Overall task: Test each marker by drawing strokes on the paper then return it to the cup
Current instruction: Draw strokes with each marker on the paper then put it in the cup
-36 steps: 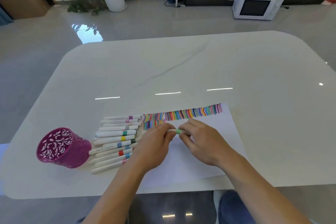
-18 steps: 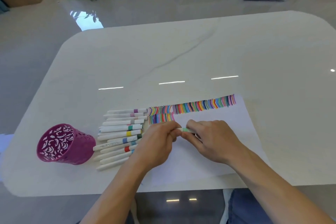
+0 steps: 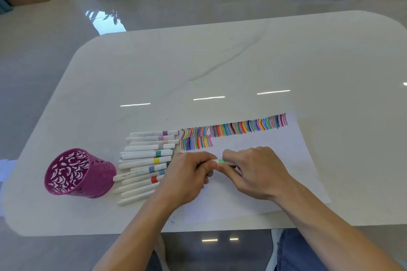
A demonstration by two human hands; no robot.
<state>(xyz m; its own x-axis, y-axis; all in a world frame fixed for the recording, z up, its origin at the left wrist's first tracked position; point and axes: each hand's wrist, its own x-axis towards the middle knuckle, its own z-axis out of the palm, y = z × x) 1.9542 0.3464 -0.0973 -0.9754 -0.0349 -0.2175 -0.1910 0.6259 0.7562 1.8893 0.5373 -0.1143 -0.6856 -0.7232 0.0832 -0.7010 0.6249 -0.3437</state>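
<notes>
- Hands unmoved since earlier: left hand point(image 3: 187, 178) and right hand point(image 3: 255, 171) both pinch the green-banded marker point(image 3: 222, 162) over the paper point(image 3: 275, 149), possibly uncapping it.
- Done: one stroke row, second begun.
- Left: loose markers point(image 3: 149, 154) lying right of the cup point(image 3: 94, 182).

Green-banded marker point(image 3: 222, 162) horizontal over paper point(image 3: 275, 145)

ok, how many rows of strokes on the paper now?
2. One long row runs along the paper's far edge; a short second row sits just under its left end. The left hand could hide more.
</notes>
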